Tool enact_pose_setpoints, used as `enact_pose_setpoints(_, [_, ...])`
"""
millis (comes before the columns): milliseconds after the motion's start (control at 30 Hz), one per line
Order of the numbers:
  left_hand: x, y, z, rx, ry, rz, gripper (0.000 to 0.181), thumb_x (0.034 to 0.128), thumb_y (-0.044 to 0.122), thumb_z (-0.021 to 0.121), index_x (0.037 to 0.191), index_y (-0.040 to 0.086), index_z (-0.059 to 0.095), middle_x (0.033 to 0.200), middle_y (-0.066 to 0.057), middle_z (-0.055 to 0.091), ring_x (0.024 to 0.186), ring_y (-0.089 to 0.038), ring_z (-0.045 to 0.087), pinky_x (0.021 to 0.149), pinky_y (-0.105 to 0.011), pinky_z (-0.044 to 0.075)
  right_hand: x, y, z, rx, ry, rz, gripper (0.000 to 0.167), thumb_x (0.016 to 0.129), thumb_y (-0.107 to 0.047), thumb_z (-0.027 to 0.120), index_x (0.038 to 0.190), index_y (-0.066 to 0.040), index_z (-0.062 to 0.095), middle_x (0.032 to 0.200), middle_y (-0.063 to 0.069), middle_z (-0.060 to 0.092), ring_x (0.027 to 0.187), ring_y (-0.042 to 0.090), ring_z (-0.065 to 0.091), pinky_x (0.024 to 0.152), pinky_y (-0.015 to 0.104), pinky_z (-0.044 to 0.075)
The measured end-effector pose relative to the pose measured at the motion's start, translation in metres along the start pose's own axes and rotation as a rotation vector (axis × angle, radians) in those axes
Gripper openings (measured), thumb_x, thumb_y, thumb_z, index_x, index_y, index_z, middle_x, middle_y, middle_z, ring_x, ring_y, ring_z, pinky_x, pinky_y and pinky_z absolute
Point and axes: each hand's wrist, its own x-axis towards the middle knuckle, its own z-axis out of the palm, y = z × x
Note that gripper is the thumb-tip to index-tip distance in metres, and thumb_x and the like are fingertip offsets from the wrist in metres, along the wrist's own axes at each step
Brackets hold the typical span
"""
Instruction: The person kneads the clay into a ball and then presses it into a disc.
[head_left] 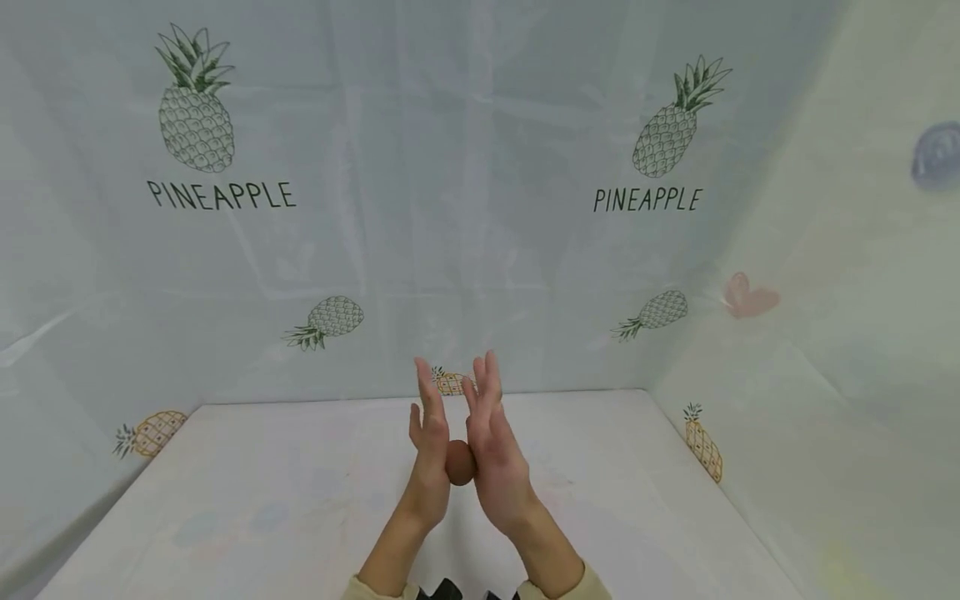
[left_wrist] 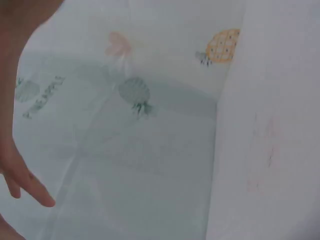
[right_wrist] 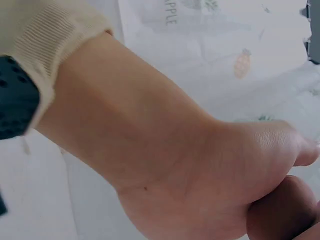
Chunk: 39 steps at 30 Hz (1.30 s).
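A small brown ball (head_left: pixel 460 463) is pressed between the two palms, which face each other above the table. My left hand (head_left: pixel 431 454) touches it from the left and my right hand (head_left: pixel 498 458) from the right, both with fingers extended upward. In the right wrist view the ball (right_wrist: pixel 281 212) shows at the palm of my right hand (right_wrist: pixel 200 185). Part of my left hand (left_wrist: pixel 20 165) appears at the left edge of the left wrist view; the ball cannot be made out there.
A white-covered table (head_left: pixel 262 483) lies beneath the hands. Behind it hangs a pale sheet (head_left: pixel 450 208) printed with pineapples, and another printed sheet (head_left: pixel 840 333) runs along the right side. Dark objects (head_left: pixel 448 590) show at the bottom edge, between the sleeves.
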Motion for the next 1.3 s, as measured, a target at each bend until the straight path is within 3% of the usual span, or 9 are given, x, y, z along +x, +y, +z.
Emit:
enact_pose_setpoints(233, [-0.011,0.018,0.023,-0.128,-0.108,0.016,0.057,0.1136,0.043,0.002,0.167,0.039,-0.018,0.174,0.019,-0.026,0.159,-0.012,-0.028,0.116,-0.072,-0.023,0.004,-0.004,-0.017,-0.017,0.133,-0.101,0.065,0.111,-0.05,0.009,0.167,-0.036,-0.021,0.174,-0.009,-0.023,0.162,0.027,-0.017,0.12,0.069,-0.021])
enact_pose_setpoints(433, [-0.016,0.03,0.03,-0.211,-0.171,0.032,0.057,0.1134,0.045,0.001,0.167,0.038,-0.017,0.174,0.016,-0.027,0.159,-0.01,-0.028,0.114,-0.077,-0.022,0.008,0.003,-0.03,-0.057,0.207,-0.088,0.065,0.113,-0.048,0.014,0.167,-0.037,-0.02,0.175,-0.01,-0.022,0.162,0.025,-0.018,0.121,0.07,-0.018])
enact_pose_setpoints(567, [-0.015,0.029,0.025,-0.168,-0.136,0.051,0.058,0.1134,0.045,-0.001,0.168,0.035,-0.017,0.175,0.013,-0.026,0.16,-0.011,-0.025,0.117,-0.074,-0.019,0.007,0.013,-0.029,-0.136,0.217,0.085,0.063,0.114,-0.053,0.015,0.166,-0.043,-0.019,0.174,-0.014,-0.022,0.163,0.023,-0.018,0.125,0.067,-0.012])
enact_pose_setpoints(667, [-0.011,0.026,0.016,-0.15,-0.088,0.043,0.059,0.1124,0.049,-0.001,0.167,0.035,-0.019,0.175,0.014,-0.025,0.16,-0.013,-0.025,0.118,-0.072,-0.02,0.007,0.021,-0.021,-0.192,0.17,0.229,0.063,0.114,-0.058,0.015,0.165,-0.045,-0.019,0.173,-0.016,-0.023,0.161,0.022,-0.021,0.126,0.066,-0.009])
enact_pose_setpoints(833, [-0.004,0.021,-0.005,-0.133,0.021,0.016,0.064,0.1089,0.063,0.002,0.166,0.042,-0.02,0.173,0.02,-0.024,0.159,-0.012,-0.029,0.116,-0.07,-0.026,0.004,0.026,-0.002,-0.135,0.053,0.351,0.063,0.112,-0.061,0.012,0.165,-0.046,-0.02,0.175,-0.011,-0.018,0.164,0.03,-0.012,0.124,0.072,-0.008])
enact_pose_setpoints(933, [0.0,0.015,-0.016,-0.118,0.071,-0.007,0.066,0.1081,0.066,0.004,0.165,0.044,-0.02,0.172,0.025,-0.024,0.158,-0.009,-0.029,0.117,-0.067,-0.026,0.002,0.022,0.008,-0.062,0.022,0.375,0.062,0.112,-0.062,0.011,0.164,-0.049,-0.018,0.177,-0.009,-0.014,0.165,0.034,-0.005,0.125,0.071,-0.005])
enact_pose_setpoints(1100, [0.004,0.001,-0.026,-0.057,0.123,-0.042,0.062,0.1095,0.06,0.004,0.164,0.044,-0.021,0.171,0.026,-0.026,0.158,-0.006,-0.028,0.119,-0.064,-0.026,0.0,0.009,0.013,0.023,-0.022,0.347,0.062,0.113,-0.061,0.011,0.164,-0.048,-0.019,0.176,-0.009,-0.016,0.164,0.032,-0.01,0.123,0.073,-0.011])
enact_pose_setpoints(1200, [0.005,-0.005,-0.021,0.026,0.132,-0.029,0.064,0.11,0.059,0.004,0.165,0.04,-0.021,0.172,0.02,-0.027,0.159,-0.009,-0.027,0.118,-0.062,-0.027,0.001,0.003,0.009,0.049,-0.038,0.295,0.063,0.113,-0.059,0.009,0.166,-0.042,-0.021,0.176,-0.01,-0.018,0.164,0.029,-0.016,0.122,0.073,-0.013])
enact_pose_setpoints(1300, [0.004,-0.006,-0.01,0.138,0.105,0.033,0.066,0.1115,0.057,0.004,0.168,0.03,-0.019,0.174,0.011,-0.025,0.161,-0.017,-0.024,0.117,-0.065,-0.024,0.003,0.0,0.002,0.086,-0.008,0.243,0.065,0.112,-0.059,0.006,0.165,-0.038,-0.025,0.175,-0.009,-0.021,0.163,0.028,-0.02,0.122,0.071,-0.016])
